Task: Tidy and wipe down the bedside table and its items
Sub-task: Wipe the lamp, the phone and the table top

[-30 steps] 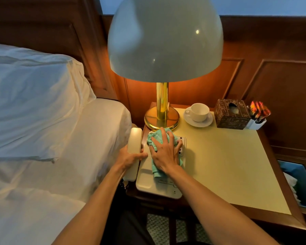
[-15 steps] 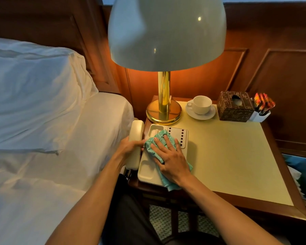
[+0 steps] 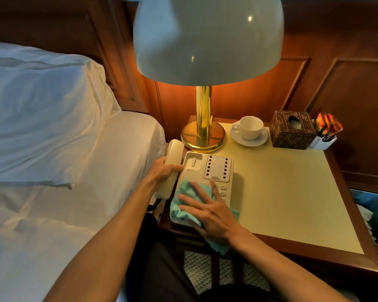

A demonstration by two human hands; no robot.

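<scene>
On the bedside table point(image 3: 292, 192), the cream telephone base point(image 3: 207, 171) sits at the near left corner. The right hand point(image 3: 210, 211) lies flat with fingers spread, pressing a teal cloth point(image 3: 183, 205) onto the base's near end. The left hand point(image 3: 164, 173) grips the handset point(image 3: 172, 164), lifted off just left of the base. Farther back stand a brass lamp point(image 3: 203, 131), a cup on its saucer point(image 3: 249, 129), a tissue box point(image 3: 291, 129) and a sachet holder point(image 3: 324, 138).
</scene>
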